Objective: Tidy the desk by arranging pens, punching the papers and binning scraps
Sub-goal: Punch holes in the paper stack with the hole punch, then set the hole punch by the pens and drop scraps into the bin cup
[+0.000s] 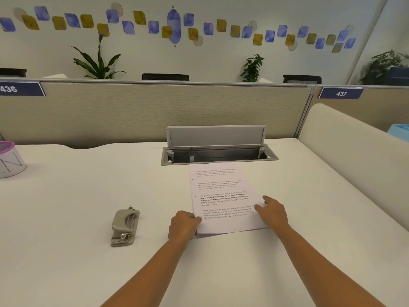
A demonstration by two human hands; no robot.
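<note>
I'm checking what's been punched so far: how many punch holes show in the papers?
2, both along the left edge of the papers: one near the top, one around the middle. Sheets underneath are hidden.

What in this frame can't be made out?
Head view:
- Container: cut off by the left edge; its lettering is only partly visible.
- Papers: sheet count unclear, the top page covers the rest.
- Left hand fingertips: hidden under the stack's corner.
- Cable tray: interior dark.
</note>
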